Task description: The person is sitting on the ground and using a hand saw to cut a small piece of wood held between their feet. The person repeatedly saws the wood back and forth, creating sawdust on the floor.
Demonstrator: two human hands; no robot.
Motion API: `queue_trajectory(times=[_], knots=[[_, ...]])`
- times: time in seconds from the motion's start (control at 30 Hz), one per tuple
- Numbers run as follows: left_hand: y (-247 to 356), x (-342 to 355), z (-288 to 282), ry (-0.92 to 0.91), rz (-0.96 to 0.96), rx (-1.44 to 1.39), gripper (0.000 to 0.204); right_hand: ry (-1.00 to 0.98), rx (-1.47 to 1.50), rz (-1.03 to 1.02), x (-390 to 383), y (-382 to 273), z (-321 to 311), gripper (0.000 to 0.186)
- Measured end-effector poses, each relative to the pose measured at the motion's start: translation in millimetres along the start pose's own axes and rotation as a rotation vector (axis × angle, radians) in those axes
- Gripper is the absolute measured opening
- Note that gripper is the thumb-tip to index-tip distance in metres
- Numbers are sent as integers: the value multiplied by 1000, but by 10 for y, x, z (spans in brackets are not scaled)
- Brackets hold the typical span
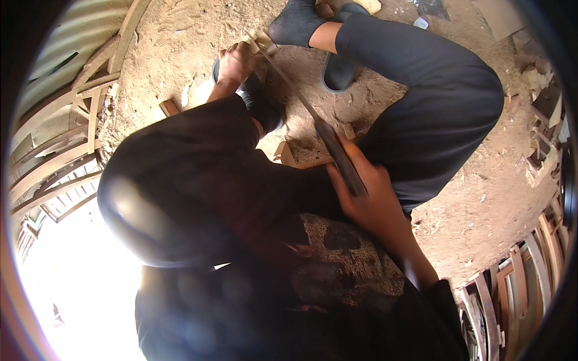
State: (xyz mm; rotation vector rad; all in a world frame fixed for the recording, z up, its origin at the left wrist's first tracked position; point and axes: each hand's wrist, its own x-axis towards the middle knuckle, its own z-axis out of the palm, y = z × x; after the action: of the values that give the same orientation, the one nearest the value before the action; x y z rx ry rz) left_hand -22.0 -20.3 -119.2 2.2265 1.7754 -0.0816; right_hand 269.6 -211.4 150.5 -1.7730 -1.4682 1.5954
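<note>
My right hand (376, 195) is closed round the dark handle (338, 155) of a long, narrow-looking saw, seen nearly edge-on. Its thin blade (293, 89) slants away to the upper left, its far end beside my left hand. My left hand (236, 62) has its fingers curled over a small pale piece of wood (263, 42) on the ground. One foot in a black sock (295, 25) rests against that wood's right side. Just below my left hand is the other socked foot (264, 109). My fingertips and part of the wood are hard to make out.
A dark slipper (338, 72) lies on the bare dirt ground (445, 237). Wood offcuts (170, 107) are scattered around, with a block (283, 153) by my leg. Wooden slats (515, 280) stand at the lower right; a timber frame and corrugated sheet (84, 30) line the left.
</note>
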Motion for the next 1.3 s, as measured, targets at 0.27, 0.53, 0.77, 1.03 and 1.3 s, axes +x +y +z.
queue_trajectory(times=[0.27,0.53,0.77,1.03,1.3], knots=[[-20,-58,-35,49,17,-97,47,-58,-29,60,186,-18,14,45],[-31,-47,-175,-67,-44,-122,54,-9,-17,-2,-31,-32,-91,40],[-87,-37,-276,-119,-58,-206,54,88,-12,-127,-198,176,-99,43],[-71,72,-214,-146,-18,-328,52,32,-21,-14,-161,51,-83,41],[6,22,-389,-156,-63,-300,47,-50,-74,18,207,88,-7,41]])
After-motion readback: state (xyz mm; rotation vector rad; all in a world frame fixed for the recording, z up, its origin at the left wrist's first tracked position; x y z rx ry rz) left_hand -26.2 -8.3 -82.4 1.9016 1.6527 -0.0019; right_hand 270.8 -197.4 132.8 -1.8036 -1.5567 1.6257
